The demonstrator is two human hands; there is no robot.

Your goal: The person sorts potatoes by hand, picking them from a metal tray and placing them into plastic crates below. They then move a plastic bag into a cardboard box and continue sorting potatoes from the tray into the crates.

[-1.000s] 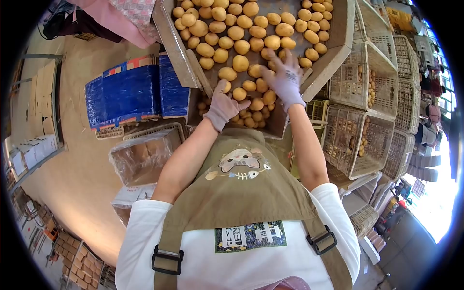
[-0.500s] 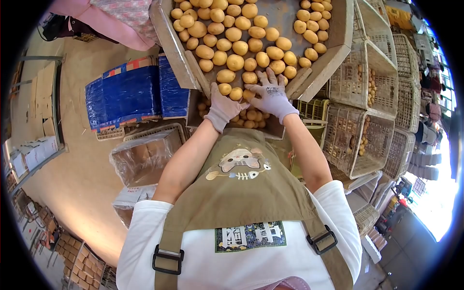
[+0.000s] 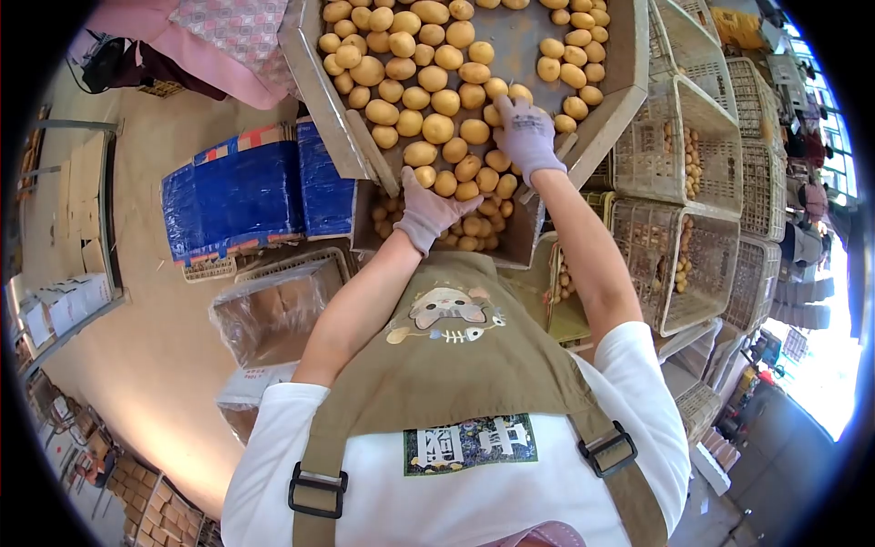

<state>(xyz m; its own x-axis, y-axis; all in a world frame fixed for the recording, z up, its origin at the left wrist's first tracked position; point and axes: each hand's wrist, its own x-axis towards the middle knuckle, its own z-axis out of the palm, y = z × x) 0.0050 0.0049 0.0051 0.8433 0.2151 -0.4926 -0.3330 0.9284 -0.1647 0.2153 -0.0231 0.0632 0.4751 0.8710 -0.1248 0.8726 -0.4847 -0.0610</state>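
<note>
Many round yellow potatoes lie on a grey sorting tray with raised wooden sides. At the tray's lower opening, my left hand, in a light glove, has its thumb and fingers spread beside the lowest potatoes. My right hand, also gloved, rests palm down over potatoes to the right of the opening, its fingers reaching up the tray; whether it grips one is hidden. Below the opening, a box holds more potatoes, partly covered by my left hand.
Stacked plastic crates with some potatoes stand at the right. Blue-wrapped boxes and a plastic-lined carton are at the left. Another person's pink sleeve shows at the upper left.
My right hand has moved up and slightly right, away from my left hand. Several potatoes have shifted down toward the opening, and more lie in the box below.
</note>
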